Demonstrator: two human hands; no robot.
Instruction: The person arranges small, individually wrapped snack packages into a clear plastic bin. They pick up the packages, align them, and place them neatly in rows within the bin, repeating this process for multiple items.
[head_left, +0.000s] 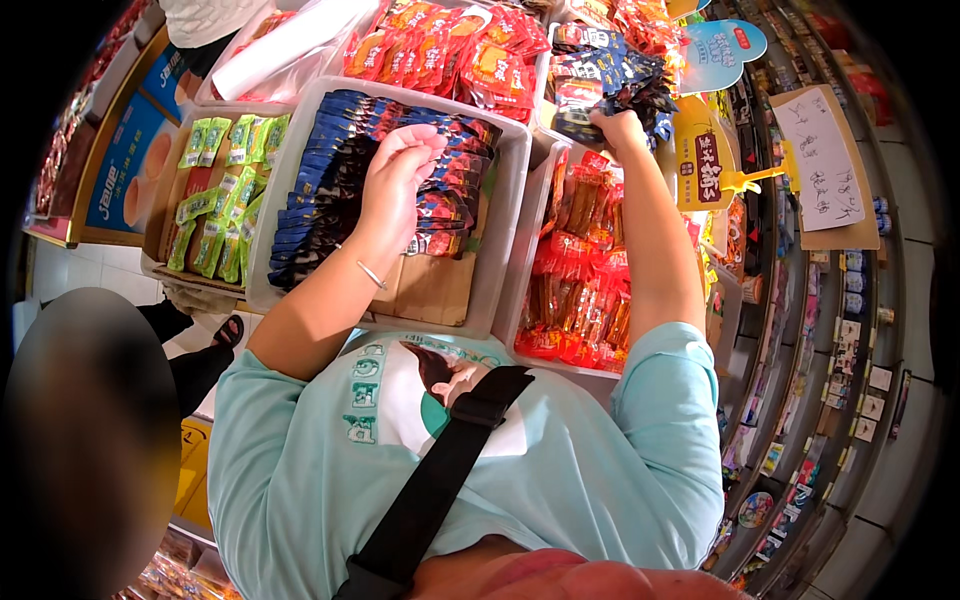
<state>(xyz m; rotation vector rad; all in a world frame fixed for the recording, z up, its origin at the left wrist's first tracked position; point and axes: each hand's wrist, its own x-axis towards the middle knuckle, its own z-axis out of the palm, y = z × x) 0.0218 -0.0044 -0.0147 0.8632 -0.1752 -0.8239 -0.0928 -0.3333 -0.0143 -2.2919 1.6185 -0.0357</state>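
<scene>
My left hand (405, 161) hovers, palm turned inward and fingers loosely curled, over a pale plastic bin (512, 180). Nothing shows in it. Rows of dark blue snack packets (330, 165) fill most of that bin, and bare cardboard (431, 285) shows at its near end. At the upper right, my right hand (622, 131) reaches into another bin and grips dark blue and black packets (634, 94); its fingertips are partly hidden among them. Below my right forearm sits a bin of red-wrapped snack sticks (574, 262).
Green packets (221, 210) lie in a bin at the left. Red packets (442, 56) and a white plastic roll (292, 49) are at the back. A handwritten sign (821, 161) on a yellow clip stands right, before stocked shelves (832, 360). A blurred person (94, 442) is at lower left.
</scene>
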